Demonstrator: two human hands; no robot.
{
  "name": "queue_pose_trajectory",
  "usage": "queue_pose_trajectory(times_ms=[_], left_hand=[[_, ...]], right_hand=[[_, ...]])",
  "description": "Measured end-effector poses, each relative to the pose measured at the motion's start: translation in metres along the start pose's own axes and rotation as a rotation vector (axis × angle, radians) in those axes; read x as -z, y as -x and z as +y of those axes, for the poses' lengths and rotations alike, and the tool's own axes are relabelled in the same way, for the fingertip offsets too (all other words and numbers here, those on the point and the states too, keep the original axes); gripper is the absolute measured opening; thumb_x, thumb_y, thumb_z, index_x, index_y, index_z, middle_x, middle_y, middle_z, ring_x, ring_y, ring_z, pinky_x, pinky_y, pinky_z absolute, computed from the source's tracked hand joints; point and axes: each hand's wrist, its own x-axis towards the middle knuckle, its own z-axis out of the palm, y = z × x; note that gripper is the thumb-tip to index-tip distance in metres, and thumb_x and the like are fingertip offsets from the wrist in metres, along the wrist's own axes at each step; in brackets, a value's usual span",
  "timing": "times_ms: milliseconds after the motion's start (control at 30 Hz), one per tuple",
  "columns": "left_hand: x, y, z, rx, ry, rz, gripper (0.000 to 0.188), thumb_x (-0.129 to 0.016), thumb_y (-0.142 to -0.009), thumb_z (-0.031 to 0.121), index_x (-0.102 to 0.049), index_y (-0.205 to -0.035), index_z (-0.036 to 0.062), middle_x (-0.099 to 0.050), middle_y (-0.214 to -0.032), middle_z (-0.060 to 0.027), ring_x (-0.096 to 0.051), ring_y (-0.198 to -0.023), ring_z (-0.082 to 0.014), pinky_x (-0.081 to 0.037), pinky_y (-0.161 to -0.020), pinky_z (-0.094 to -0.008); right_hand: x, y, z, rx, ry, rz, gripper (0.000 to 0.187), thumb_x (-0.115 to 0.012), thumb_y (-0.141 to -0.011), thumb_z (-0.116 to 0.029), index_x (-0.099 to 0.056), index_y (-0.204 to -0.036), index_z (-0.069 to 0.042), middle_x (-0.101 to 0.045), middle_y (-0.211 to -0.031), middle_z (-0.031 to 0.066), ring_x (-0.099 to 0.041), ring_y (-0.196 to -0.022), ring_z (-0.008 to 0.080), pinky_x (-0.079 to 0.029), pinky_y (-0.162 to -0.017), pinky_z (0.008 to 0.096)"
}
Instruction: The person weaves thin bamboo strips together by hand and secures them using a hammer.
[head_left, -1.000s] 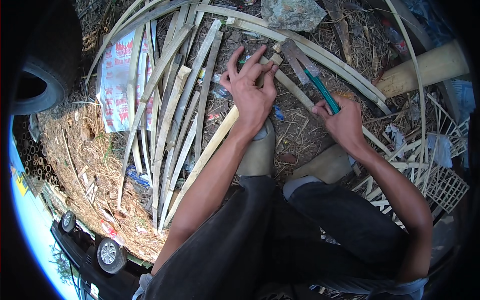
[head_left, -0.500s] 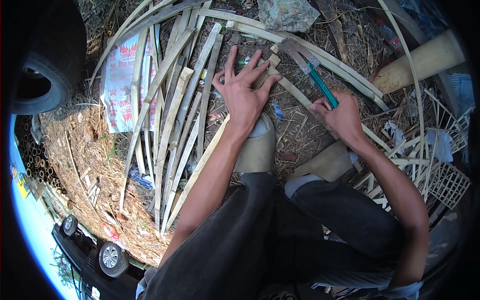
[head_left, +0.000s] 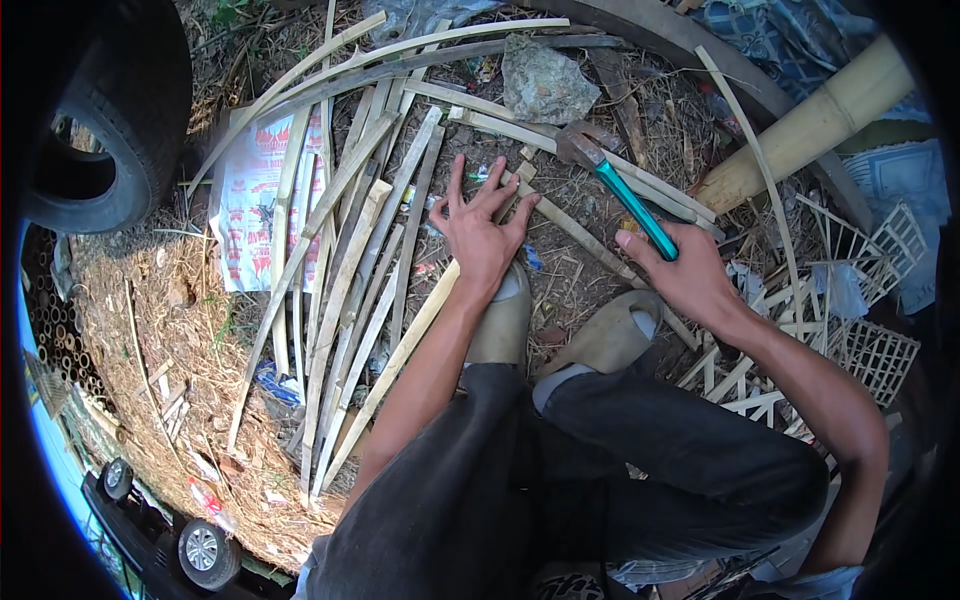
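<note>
My left hand (head_left: 482, 230) lies low over the ground with its fingers spread. Its thumb and index finger rest at one end of a narrow bamboo strip (head_left: 585, 237), beside a small pale block (head_left: 526, 171). The strip runs diagonally toward my right foot. My right hand (head_left: 690, 277) is wrapped round the teal handle of a hammer (head_left: 637, 212). The tool's broad, rusty-looking metal head is up and to the right of my left fingers, apart from the strip's end.
Several long bamboo slats (head_left: 345, 265) lie fanned out at left over a printed sheet (head_left: 262, 220). A rock (head_left: 548, 82) sits at the far side. A thick bamboo pole (head_left: 810, 125) and plastic grids (head_left: 872, 360) are at right, a tyre (head_left: 110, 150) at upper left.
The whole view has shifted a little. The hammer looks larger and sharper, lifted toward me in my right hand. My left hand keeps its spread pose at the strip's end.
</note>
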Motion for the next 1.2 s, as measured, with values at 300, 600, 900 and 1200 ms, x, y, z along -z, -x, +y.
queue_pose_trajectory(times_ms=[300,600,900,1200], left_hand=[[0.009,-0.007,-0.002,0.072,0.148,-0.047,0.034,-0.087,-0.083,0.039,-0.084,-0.109,0.0176,-0.073,-0.135,0.0060,-0.037,-0.151,-0.0251,-0.014,-0.118,-0.0499],[0.008,0.001,-0.007,0.033,0.124,0.030,0.017,-0.079,-0.091,0.028,-0.084,-0.104,0.0190,-0.074,-0.132,0.0067,-0.040,-0.151,-0.0259,-0.020,-0.115,-0.0517],[0.029,-0.020,-0.036,-0.196,0.085,-0.080,0.019,-0.071,-0.095,0.019,-0.082,-0.110,0.0166,-0.076,-0.128,0.0055,-0.047,-0.146,-0.0288,-0.029,-0.108,-0.0457],[0.022,-0.022,-0.037,-0.221,0.089,-0.127,0.031,-0.068,-0.089,0.001,-0.082,-0.107,0.0220,-0.075,-0.131,0.0090,-0.048,-0.146,-0.0257,-0.032,-0.102,-0.0418]], right_hand=[[-0.143,0.042,-0.008,-0.185,-0.752,0.172,0.062,-0.045,-0.108,-0.064,-0.054,-0.080,-0.008,-0.044,-0.060,-0.0043,-0.041,-0.048,0.0049,-0.033,-0.044,0.0245],[-0.182,0.032,-0.028,-0.382,-0.935,0.290,0.063,-0.043,-0.107,-0.067,-0.050,-0.080,-0.010,-0.043,-0.056,-0.0035,-0.040,-0.041,0.0076,-0.031,-0.038,0.0262],[-0.161,0.050,-0.069,-0.417,-1.079,0.268,0.064,-0.042,-0.108,-0.064,-0.052,-0.076,-0.010,-0.044,-0.055,-0.0041,-0.040,-0.041,0.0075,-0.031,-0.038,0.0271],[-0.203,0.046,-0.017,-0.347,-0.832,0.304,0.058,-0.046,-0.113,-0.046,-0.055,-0.076,-0.004,-0.048,-0.063,-0.0016,-0.046,-0.059,0.0080,-0.038,-0.055,0.0311]])
